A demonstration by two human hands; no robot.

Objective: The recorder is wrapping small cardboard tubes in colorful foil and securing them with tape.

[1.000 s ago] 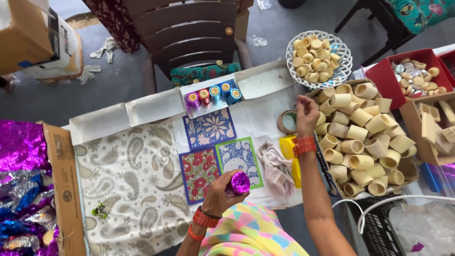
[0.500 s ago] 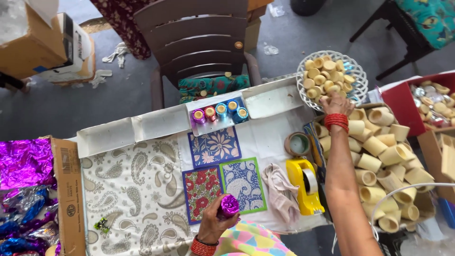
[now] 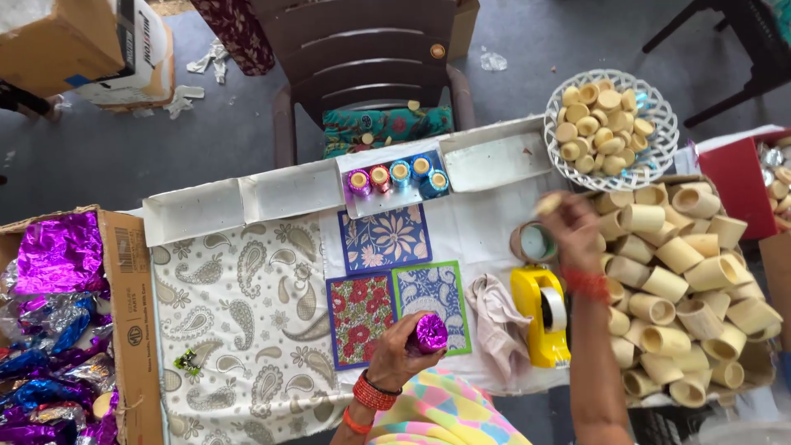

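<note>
Your left hand is gripping a purple foil-wrapped cup; your right hand, blurred, is pinching a small tan disc. Beyond your left hand, five wrapped cups are sitting in a white tray; many bare cups are waiting right of your right hand.

**Worktable layout, seen from above**

Centre: three patterned cards lying on the paisley cloth. Behind them, a tray of foil-wrapped cups, set between two other trays along the far edge; a chair stands beyond. Right of the cards: a rag, then a tape dispenser, with a tape roll behind it. Further right: a heap of cardboard tubes; behind the heap, a basket of discs. Far left: a carton of foil sheets.
</note>
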